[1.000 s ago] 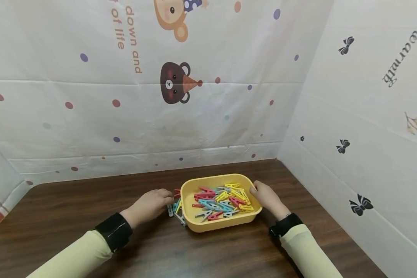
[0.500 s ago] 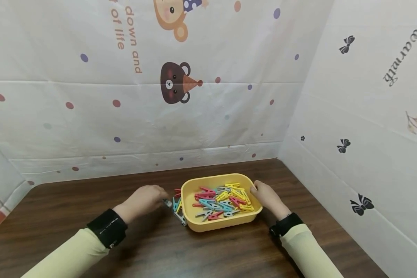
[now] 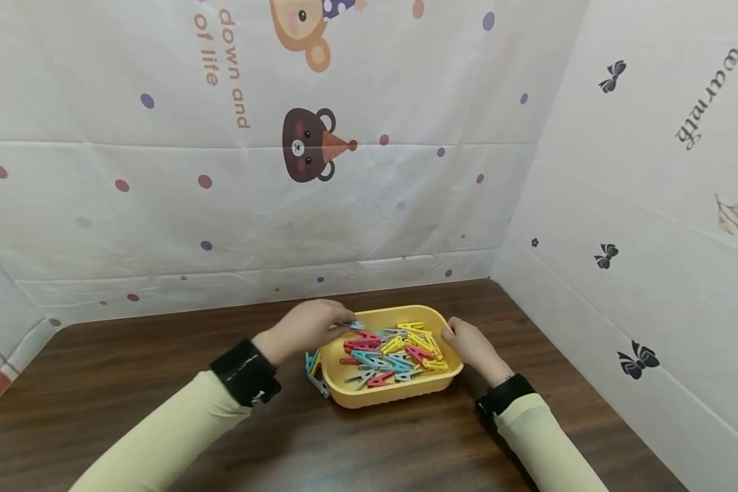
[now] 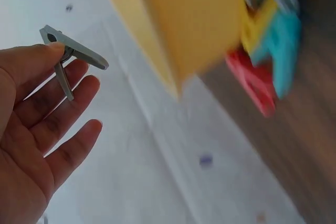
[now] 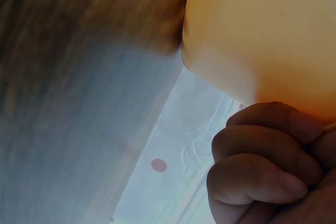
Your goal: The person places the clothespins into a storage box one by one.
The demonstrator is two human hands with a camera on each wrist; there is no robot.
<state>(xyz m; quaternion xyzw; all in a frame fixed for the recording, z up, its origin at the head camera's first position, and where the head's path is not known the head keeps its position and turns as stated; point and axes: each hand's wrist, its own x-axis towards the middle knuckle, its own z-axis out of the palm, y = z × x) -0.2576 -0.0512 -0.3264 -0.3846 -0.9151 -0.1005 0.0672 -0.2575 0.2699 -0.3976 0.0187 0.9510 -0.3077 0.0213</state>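
Note:
Between thumb and fingers, my left hand (image 3: 307, 329) pinches a grey clothespin (image 4: 73, 53), held over the left rim of a yellow plastic basket (image 3: 384, 396). My right hand (image 3: 475, 350) grips the basket's right rim, thumb on the inside; its curled fingers (image 5: 257, 177) show against the outer wall in the right wrist view. Inside the basket lies a pile of red, blue, yellow and grey clothespins (image 3: 381, 362). Outside its left wall, several more clothespins (image 3: 315, 372) lie on the table; in the left wrist view, a red clothespin (image 4: 252, 80) and a blue clothespin (image 4: 281, 51) are among them.
The dark wooden table (image 3: 369, 451) runs back to a patterned white wall covering (image 3: 369, 219). A second white wall panel (image 3: 590, 287) rises along the table's right side.
My left hand first drew back left with the grey clothespin from beside the basket, then moved right and up over its left rim. The right hand and basket have stayed in place.

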